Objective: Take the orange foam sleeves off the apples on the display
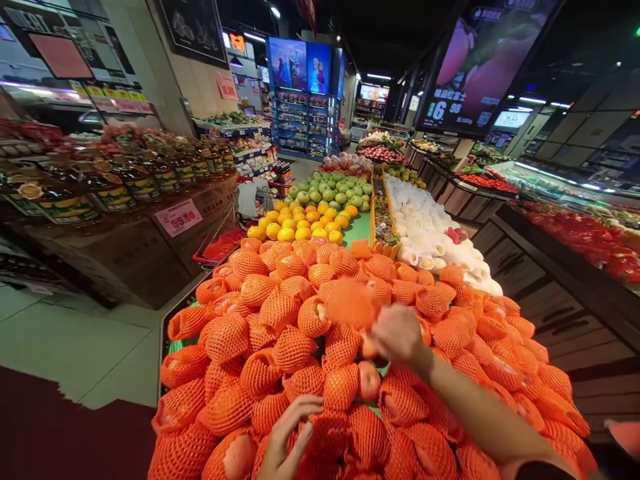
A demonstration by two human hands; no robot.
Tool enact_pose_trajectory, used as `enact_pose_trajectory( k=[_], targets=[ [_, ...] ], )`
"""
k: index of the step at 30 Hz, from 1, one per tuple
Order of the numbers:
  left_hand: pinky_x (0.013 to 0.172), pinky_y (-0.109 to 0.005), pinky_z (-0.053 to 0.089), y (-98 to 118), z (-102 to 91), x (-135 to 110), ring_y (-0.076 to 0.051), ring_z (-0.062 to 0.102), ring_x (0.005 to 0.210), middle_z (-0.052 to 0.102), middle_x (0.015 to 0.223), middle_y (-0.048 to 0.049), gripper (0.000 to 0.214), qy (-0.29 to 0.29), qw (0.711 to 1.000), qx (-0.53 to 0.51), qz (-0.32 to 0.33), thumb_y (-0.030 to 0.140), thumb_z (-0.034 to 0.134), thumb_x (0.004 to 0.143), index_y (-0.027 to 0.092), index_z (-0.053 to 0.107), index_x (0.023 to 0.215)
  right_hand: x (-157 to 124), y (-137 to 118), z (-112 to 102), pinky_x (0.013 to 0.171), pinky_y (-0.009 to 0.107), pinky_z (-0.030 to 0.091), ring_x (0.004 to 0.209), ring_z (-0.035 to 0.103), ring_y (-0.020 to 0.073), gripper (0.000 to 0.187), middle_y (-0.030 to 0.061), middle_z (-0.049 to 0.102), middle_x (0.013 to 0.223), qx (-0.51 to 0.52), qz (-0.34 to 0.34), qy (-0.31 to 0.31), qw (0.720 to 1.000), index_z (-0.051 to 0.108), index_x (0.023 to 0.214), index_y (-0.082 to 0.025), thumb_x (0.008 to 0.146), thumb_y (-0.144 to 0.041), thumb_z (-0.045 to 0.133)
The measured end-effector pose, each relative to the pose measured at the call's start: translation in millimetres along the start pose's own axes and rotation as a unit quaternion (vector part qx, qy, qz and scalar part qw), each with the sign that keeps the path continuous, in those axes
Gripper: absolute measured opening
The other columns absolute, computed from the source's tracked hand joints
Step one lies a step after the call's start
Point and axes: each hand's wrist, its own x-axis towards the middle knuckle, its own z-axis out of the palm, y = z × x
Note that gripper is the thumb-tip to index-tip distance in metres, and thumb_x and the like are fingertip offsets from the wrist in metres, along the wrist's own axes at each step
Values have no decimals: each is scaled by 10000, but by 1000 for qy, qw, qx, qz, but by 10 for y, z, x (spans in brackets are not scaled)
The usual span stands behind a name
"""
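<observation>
Showing a fruit stand (161, 347) heaped with several dozen fruits in orange foam nets (280, 313), too many for an exact count. Counting two bare hands, one loose net (350, 303) and two unwrapped reddish fruits: an upper fruit (369, 348) and a lower fruit (369, 381). Reaching in from the lower right with the right hand (397, 333), back upward and fingertips hidden, so not revealing whether spread or closed. Touching the upper fruit at that hand's left edge, the blurred loose net hanging just above and left of it. Leaving the lower fruit just below, apart from the hand. Resting the left hand (287, 440) on a netted fruit (327, 433) at the bottom edge, fingers (300, 407) apart and curved, clamping nothing. Lying beyond: one heap each of yellow citrus (300, 227), green apples (333, 190) and white-netted fruit (425, 233).
</observation>
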Motion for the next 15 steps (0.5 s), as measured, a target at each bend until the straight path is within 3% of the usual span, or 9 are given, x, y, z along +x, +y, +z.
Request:
enact_pose_trajectory(
  k=[2,4,6,8,9,12,15],
  targets=[
    [1093,-481,487,-25,120,-19,-318,589,1263,674,1305,-116,591,-31,997,-39,-63,703,546,813,255,727,1153,-496,-591,-59,703,336,439,697,564,180,189,4,606,666,40,-43,-33,998,664,770,-294,919,-217,577],
    [1105,-496,467,-16,262,-54,-328,556,1296,656,1327,-128,709,-43,990,-51,-121,760,602,727,234,694,1194,-878,-1060,-105,650,323,444,642,560,167,200,1,622,651,80,-34,-44,995,667,797,-288,912,-170,555],
    [1088,-483,470,42,394,-86,-325,565,1252,686,1236,-127,681,-58,988,-42,-140,763,647,685,216,711,1086,-1182,-1381,-131,637,317,467,626,586,163,114,3,661,678,141,59,-26,988,681,894,-277,912,-203,596],
    [1018,-445,496,131,493,-103,-299,600,1107,705,1065,-111,620,-64,987,-44,-137,770,661,671,205,710,922,-1453,-1587,-119,658,310,508,670,645,170,124,18,706,761,247,218,35,944,674,1038,-266,921,-284,637],
    [963,-422,507,177,530,-107,-277,601,1011,693,965,-96,617,-63,987,-49,-141,792,658,658,202,692,835,-1575,-1662,-96,665,308,524,686,664,174,171,24,713,789,307,304,86,898,658,1091,-262,939,-333,625],
    [837,-364,485,282,608,-124,-207,527,810,596,768,-42,666,-84,981,-80,-155,857,641,610,196,617,687,-1831,-1809,11,758,320,555,820,689,194,250,42,715,900,421,505,250,711,654,1090,-256,942,-455,614],
    [802,-326,442,352,680,-169,-157,452,735,500,680,1,679,-168,972,-92,-133,860,634,625,187,545,605,-1865,-1845,87,979,389,505,1144,627,268,468,78,691,1175,539,569,286,551,703,1104,-252,798,-606,728]
  ],
)
